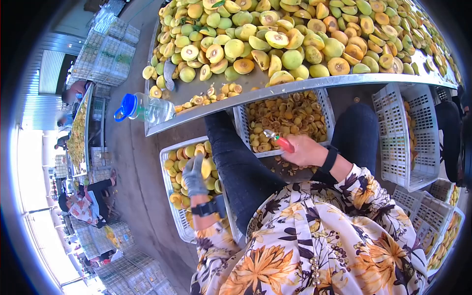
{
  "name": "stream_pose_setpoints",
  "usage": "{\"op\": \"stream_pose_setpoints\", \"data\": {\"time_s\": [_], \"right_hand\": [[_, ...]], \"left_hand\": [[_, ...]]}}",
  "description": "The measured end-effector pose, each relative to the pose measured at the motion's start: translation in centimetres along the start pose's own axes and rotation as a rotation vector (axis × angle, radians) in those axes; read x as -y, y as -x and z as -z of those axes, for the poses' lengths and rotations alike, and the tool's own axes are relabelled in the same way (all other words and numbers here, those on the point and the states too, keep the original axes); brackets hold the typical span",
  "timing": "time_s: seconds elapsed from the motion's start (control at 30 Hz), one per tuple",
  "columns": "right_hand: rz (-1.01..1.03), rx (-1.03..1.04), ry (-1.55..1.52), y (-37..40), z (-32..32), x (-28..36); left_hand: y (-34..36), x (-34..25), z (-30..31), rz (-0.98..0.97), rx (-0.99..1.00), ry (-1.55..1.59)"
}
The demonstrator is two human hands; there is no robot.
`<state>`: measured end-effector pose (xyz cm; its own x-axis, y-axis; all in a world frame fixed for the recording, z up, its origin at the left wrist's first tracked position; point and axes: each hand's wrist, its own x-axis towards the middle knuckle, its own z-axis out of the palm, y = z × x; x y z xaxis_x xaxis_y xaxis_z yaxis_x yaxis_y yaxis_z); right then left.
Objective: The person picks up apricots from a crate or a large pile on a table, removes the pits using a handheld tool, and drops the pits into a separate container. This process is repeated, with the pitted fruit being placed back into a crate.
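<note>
Sits with a white crate (169, 147) of yellow fruit halves (178, 162) by the left knee. Rests the gloved left hand (194, 174) on that fruit, fingers close together; cannot tell if gripping 1. Squeezes a red-handled tool (279, 141) in the right hand (307, 151), fist closed, over a basket (241, 123) of small brown bits between the knees. Up above, a metal table (314, 84) piled with fruit.

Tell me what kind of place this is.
Probably a fruit-processing shed: a long metal table heaped with halved yellow fruit, white plastic crates around the seated person, and the right hand gripping a red-handled tool.
</note>
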<state>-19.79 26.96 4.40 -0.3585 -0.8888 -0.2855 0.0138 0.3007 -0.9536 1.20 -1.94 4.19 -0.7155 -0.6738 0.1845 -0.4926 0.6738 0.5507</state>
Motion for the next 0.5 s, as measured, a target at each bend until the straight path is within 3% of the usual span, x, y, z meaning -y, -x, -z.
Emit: {"op": "stream_pose_setpoints", "data": {"time_s": [0.03, 0.1, 0.13, 0.2, 0.27, 0.3, 0.4, 0.5], "right_hand": [[0.153, -0.272, 0.694, -0.2, 0.0, -1.0], [0.124, -0.304, 0.709, -0.4, 0.0, -1.0], [0.091, -0.334, 0.725, -0.6, -0.2, -1.0], [0.135, -0.361, 0.687, -0.7, -1.1, -0.7], [0.177, -0.396, 0.629, -0.6, -1.3, 0.0], [0.177, -0.409, 0.634, -0.3, -1.1, 0.3], [0.186, -0.443, 0.563, 0.4, -0.4, 0.5], [0.14, -0.427, 0.524, 1.3, 0.3, 0.2]], "left_hand": [[0.1, 2.0, 1.0, 0.338, 0.12, 0.177], [-1.1, -1.6, 4.0, 0.49, 0.047, -0.245], [-2.0, -1.2, 4.4, 0.321, -0.079, -0.202], [-6.2, -2.2, 3.9, 0.2, -0.099, 0.0], [-11.8, -4.0, 2.1, 0.091, -0.055, -0.046], [-14.9, -5.2, 0.7, 0.011, -0.012, -0.237], [-21.5, -9.4, -4.7, -0.134, 0.165, -0.09], [-22.9, -15.1, -10.5, -0.117, 0.275, -0.165]]}}
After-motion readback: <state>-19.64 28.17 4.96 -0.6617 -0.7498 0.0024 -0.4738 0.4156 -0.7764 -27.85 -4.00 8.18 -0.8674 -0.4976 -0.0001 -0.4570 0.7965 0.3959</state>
